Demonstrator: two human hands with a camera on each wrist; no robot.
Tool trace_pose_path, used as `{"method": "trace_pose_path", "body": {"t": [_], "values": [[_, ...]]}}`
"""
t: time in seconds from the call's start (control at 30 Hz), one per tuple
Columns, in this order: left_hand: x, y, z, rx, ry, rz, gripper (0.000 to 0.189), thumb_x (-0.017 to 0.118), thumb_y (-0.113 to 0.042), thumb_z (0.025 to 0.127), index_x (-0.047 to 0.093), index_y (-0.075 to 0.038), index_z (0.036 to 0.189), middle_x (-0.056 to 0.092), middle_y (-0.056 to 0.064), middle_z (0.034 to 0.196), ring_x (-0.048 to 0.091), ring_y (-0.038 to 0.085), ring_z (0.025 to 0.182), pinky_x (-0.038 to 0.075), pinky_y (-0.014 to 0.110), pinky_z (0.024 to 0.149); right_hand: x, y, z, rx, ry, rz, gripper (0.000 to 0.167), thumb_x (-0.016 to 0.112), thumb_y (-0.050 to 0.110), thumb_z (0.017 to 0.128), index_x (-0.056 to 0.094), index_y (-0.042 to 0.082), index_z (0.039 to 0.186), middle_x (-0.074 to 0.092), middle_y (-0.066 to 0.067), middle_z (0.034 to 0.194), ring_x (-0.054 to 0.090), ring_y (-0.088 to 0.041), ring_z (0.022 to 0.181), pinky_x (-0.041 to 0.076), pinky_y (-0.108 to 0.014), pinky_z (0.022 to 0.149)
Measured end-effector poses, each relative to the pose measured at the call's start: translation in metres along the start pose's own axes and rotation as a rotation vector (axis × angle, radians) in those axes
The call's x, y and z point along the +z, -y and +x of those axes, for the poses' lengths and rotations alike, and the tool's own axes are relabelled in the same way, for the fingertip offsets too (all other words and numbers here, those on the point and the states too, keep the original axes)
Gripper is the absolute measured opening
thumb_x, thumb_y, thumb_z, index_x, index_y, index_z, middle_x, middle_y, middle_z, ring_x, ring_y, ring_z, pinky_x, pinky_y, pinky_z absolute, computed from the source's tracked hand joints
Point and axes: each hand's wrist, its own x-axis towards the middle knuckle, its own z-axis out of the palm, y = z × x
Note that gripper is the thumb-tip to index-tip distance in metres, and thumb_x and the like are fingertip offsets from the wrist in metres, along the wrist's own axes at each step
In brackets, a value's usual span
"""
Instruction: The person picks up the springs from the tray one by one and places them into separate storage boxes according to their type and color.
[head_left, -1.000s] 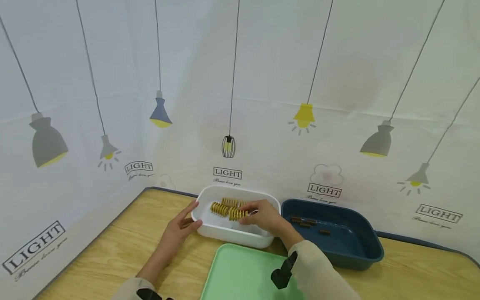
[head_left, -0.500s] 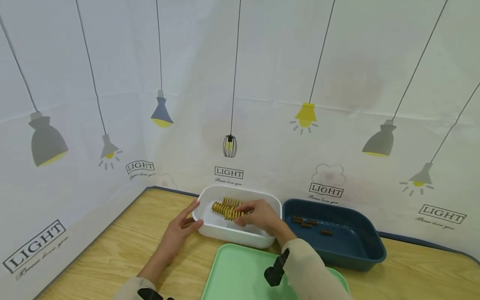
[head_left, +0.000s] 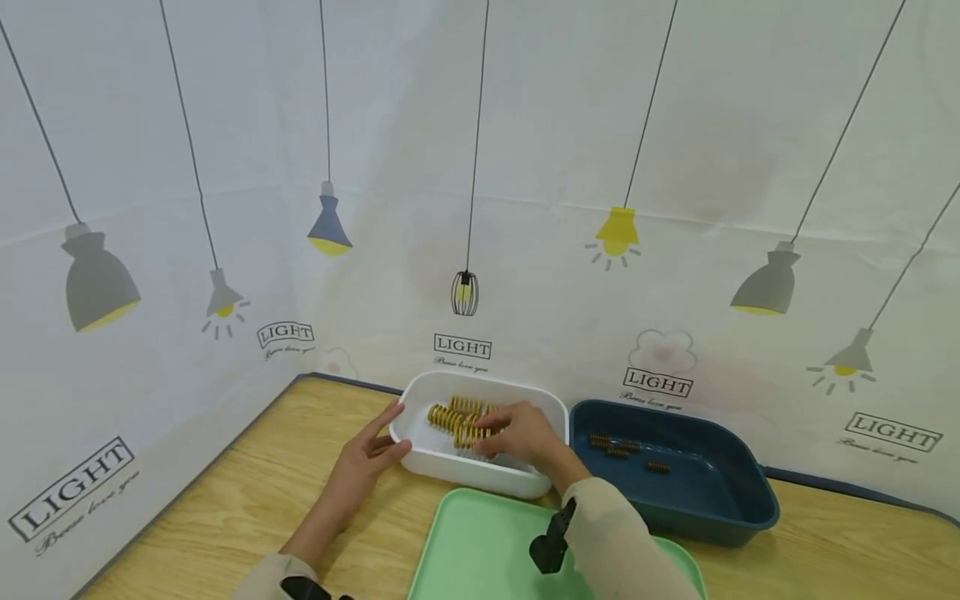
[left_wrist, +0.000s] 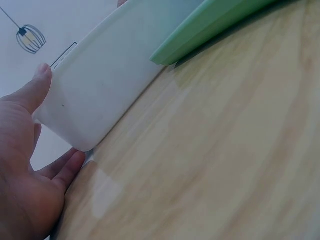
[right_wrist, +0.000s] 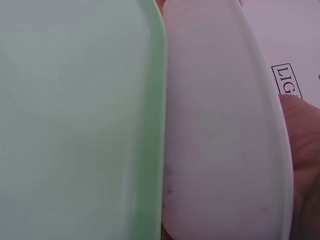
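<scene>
Several gold coil springs (head_left: 442, 417) lie inside a white bin (head_left: 480, 476) by the back wall. My right hand (head_left: 525, 433) reaches into the bin, and its thumb and fingers pinch a gold spring (head_left: 467, 437) near the middle; part of that spring is hidden by the fingers. At the bin's left end rests my left hand (head_left: 360, 458), fingers spread and fairly straight. In the left wrist view its thumb (left_wrist: 41, 82) touches the rim side, while lower fingers touch the bottom corner. The right wrist view shows part of the right hand beyond the bin's wall.
A dark blue bin (head_left: 720, 521) stands right of the white one, holding several small brown springs (head_left: 658, 467). A green tray (head_left: 480, 550) lies in front of the white bin, under the right forearm. A lamp-printed cloth (head_left: 540, 275) hangs behind the wooden table (head_left: 225, 517).
The pinched spring shifted left against its neighbour, then came slightly back toward the near side. The right hand moved a little with it; the left hand stays at the bin's end.
</scene>
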Motion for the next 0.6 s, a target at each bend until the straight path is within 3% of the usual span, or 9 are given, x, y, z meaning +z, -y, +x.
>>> {"method": "trace_pose_path", "body": {"t": [0.13,0.37,0.6], "values": [[0.0,-0.001,0.0,-0.002,0.004,0.001,0.059,0.065,-0.021,0.093,0.041,-0.023,0.147,0.028,-0.005,0.154,0.048,0.03,0.123,0.042,0.037,0.097,0.003,-0.001,0.002,-0.013,-0.006,-0.005,0.033,0.085,0.009,0.071,0.074,0.005,0.103,0.07,-0.004,0.081,0.067,-0.018,0.066,0.054,-0.033,0.066],[-0.001,-0.003,-0.002,-0.008,-0.004,-0.008,0.061,0.067,-0.025,0.09,0.042,-0.023,0.146,0.031,-0.005,0.153,0.05,0.029,0.121,0.042,0.034,0.095,0.014,-0.005,0.009,-0.095,-0.042,-0.148,0.029,0.088,0.016,0.067,0.078,0.011,0.094,0.07,0.003,0.084,0.059,-0.01,0.075,0.049,-0.027,0.066],[-0.001,-0.005,-0.002,-0.021,-0.003,-0.001,0.06,0.066,-0.023,0.092,0.042,-0.023,0.146,0.029,-0.006,0.154,0.049,0.031,0.122,0.042,0.036,0.096,0.014,-0.002,0.009,-0.157,-0.057,-0.238,0.033,0.088,0.014,0.066,0.076,0.008,0.096,0.072,0.0,0.089,0.06,-0.011,0.079,0.05,-0.029,0.07]]}}
